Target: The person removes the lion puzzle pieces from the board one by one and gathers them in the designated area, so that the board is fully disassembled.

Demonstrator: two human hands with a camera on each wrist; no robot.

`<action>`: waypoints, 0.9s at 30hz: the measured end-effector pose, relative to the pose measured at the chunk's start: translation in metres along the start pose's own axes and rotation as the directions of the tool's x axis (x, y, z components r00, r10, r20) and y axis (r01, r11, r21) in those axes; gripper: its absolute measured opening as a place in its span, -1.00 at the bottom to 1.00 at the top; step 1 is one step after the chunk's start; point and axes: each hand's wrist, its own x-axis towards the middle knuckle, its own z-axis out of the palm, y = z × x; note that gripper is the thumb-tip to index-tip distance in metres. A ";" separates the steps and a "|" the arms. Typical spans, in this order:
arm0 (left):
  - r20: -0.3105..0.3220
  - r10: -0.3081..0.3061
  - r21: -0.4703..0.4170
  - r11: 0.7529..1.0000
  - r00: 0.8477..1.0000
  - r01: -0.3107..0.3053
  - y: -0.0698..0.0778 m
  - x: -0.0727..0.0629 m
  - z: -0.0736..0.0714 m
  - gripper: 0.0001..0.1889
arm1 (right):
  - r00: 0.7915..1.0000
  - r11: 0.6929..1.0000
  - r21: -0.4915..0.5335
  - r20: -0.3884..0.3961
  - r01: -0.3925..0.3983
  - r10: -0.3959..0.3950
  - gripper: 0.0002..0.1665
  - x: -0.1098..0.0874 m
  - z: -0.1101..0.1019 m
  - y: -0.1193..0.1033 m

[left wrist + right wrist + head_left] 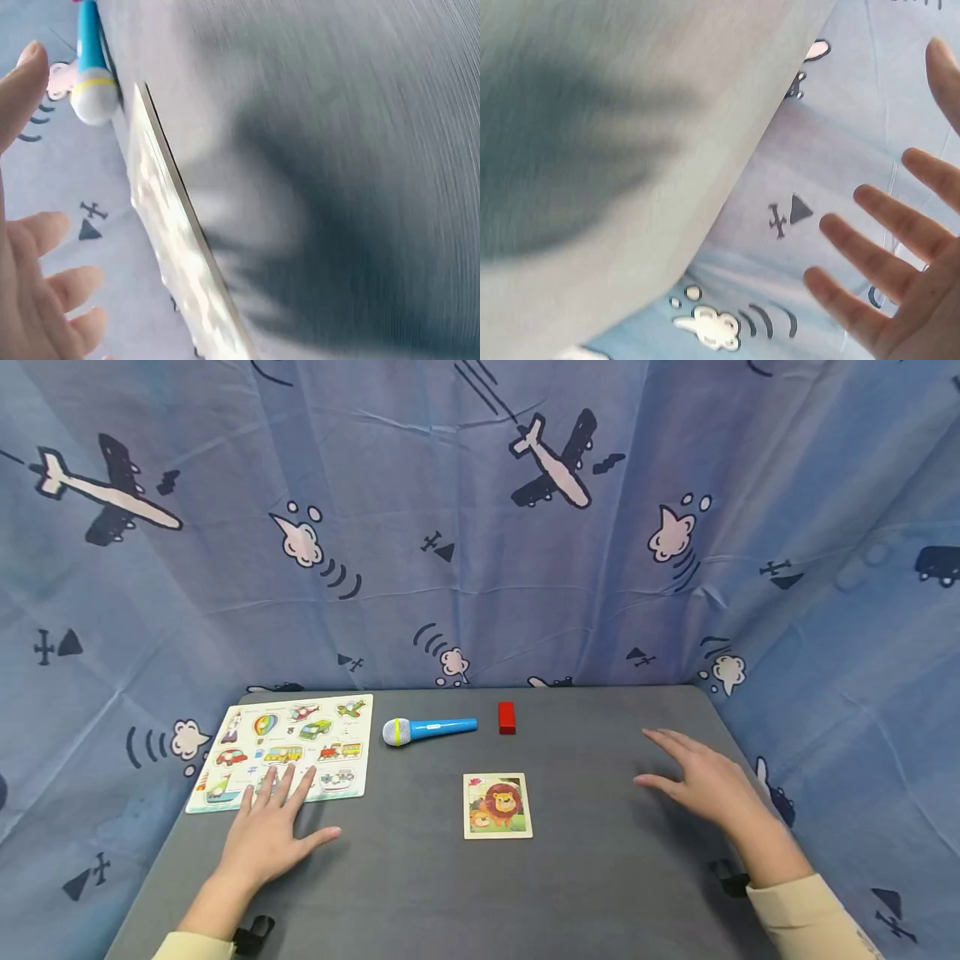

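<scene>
My left hand [266, 835], fingers spread, hovers by the near edge of a white puzzle board [292, 735] printed with vehicles; its fingertips overlap the board in the head view. The left wrist view shows the board [180, 247] edge-on beyond the fingers, casting the hand's shadow beside it. My right hand [708, 781] is held over the right side of the table with its fingers extended and nothing in them. Between the hands lies a square lion picture puzzle [498, 807]. Farther back are a blue toy microphone [431, 729] with a silver head and a red block [507, 717].
The grey table [585, 893] ends at a blue curtain [480, 527] printed with planes and clouds, which also hangs along both sides. The microphone lies between the puzzle board and the red block, near the back edge. Dark straps show at both wrists.
</scene>
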 end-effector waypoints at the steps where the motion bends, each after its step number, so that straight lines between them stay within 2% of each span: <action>1: -0.012 0.004 -0.014 1.000 1.000 -0.004 0.004 0.001 0.003 0.11 | 1.000 1.000 0.016 -0.013 0.000 0.000 0.03 0.000 0.002 -0.003; 8: -0.071 -0.006 -0.166 0.986 0.997 -0.006 0.031 0.006 0.018 0.00 | 0.999 0.991 0.129 -0.033 -0.017 0.021 -0.09 0.006 0.017 -0.022; 17: -0.144 0.010 -0.227 0.973 0.989 -0.043 0.060 0.010 0.036 -0.06 | 0.998 0.979 0.205 -0.058 0.006 0.006 -0.22 0.016 0.035 -0.047; 27: -0.136 0.045 -0.307 0.948 0.990 -0.085 0.089 0.018 0.052 -0.06 | 0.994 0.957 0.283 -0.101 0.059 -0.032 -0.34 0.022 0.051 -0.075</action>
